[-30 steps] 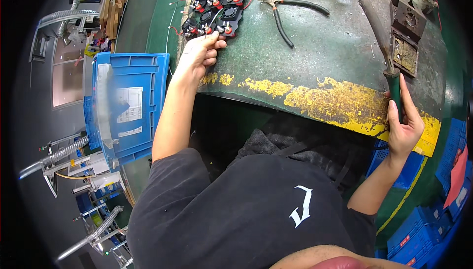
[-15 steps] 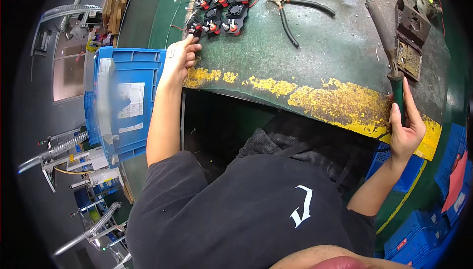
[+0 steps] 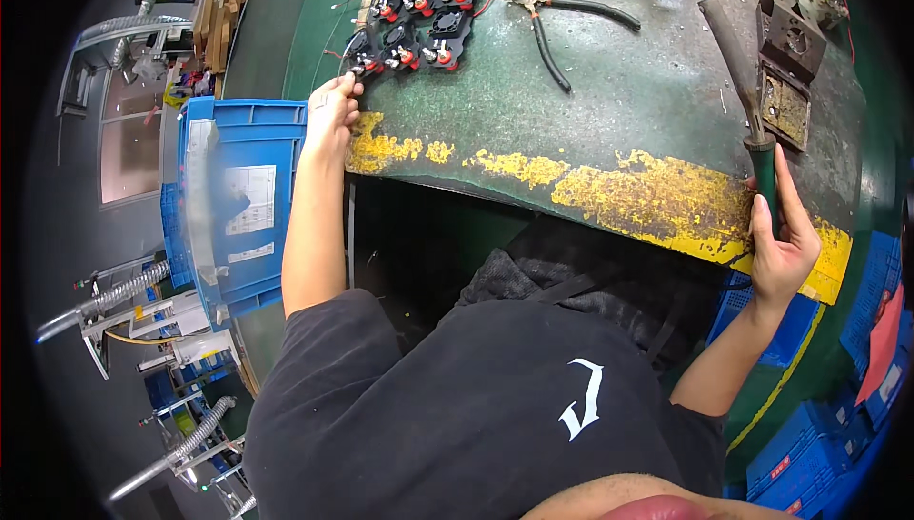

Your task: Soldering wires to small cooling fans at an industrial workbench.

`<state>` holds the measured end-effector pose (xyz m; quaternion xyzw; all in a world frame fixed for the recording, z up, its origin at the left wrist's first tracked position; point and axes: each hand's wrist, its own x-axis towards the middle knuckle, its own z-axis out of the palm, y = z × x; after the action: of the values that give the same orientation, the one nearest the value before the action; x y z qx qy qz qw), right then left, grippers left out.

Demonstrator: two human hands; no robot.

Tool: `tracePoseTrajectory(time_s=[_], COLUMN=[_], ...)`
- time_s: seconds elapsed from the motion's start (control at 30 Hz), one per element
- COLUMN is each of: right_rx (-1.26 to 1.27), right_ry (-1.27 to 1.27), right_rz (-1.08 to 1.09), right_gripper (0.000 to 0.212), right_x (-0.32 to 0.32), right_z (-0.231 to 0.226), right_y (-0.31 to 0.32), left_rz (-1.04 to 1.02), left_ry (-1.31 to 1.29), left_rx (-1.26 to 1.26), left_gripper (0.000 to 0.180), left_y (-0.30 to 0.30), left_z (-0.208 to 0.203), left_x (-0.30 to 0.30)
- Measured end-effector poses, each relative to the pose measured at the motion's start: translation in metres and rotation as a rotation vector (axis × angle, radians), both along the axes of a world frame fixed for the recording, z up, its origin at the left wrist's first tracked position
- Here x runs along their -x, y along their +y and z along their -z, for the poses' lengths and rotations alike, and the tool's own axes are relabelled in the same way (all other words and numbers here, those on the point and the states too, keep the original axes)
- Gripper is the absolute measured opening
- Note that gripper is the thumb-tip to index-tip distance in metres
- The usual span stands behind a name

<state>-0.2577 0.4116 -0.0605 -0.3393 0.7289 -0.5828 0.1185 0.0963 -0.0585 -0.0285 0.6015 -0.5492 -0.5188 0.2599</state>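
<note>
Green at the handle, a soldering iron (image 3: 740, 72) is gripped in a worker's right hand (image 3: 783, 251) above the edge of a paint-worn workbench (image 3: 628, 106). The left hand (image 3: 333, 109) is at the corner unit of the black fan modules (image 3: 446, 23), grouped at the bench's left end; whether its fingertips pinch a terminal or merely touch it cannot be told. Black-handled pliers (image 3: 592, 12) lie nearby. A paper label (image 3: 253, 198) on a blue crate (image 3: 287, 234) is too small to read; a white letter-like print (image 3: 585, 401) marks the dark T-shirt (image 3: 457, 396).
</note>
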Motion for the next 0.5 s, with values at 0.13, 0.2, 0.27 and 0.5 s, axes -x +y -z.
tracePoseTrajectory(time_s=[0.13,0.2,0.27,0.5], right_rx=[0.012,0.011,0.025,-0.005], right_ry=[0.016,0.028,0.032,-0.024], right_rz=[-0.001,-0.002,0.010,-0.008], right_gripper=[0.053,0.052,0.053,0.052], right_x=[0.001,0.001,0.000,0.001], right_z=[0.002,0.002,0.002,0.002], right_y=[0.000,-0.001,-0.002,0.001], left_rz=[0.035,0.041,0.076,0.144], left_ry=[-0.020,-0.030,-0.036,-0.181], left_rx=[0.021,0.034,-0.023,-0.056], left_gripper=[0.014,0.015,0.017,0.013], left_y=[-0.011,-0.017,-0.022,-0.020], left_z=[-0.002,-0.006,-0.011,-0.011], left_x=[-0.012,-0.014,-0.014,-0.002])
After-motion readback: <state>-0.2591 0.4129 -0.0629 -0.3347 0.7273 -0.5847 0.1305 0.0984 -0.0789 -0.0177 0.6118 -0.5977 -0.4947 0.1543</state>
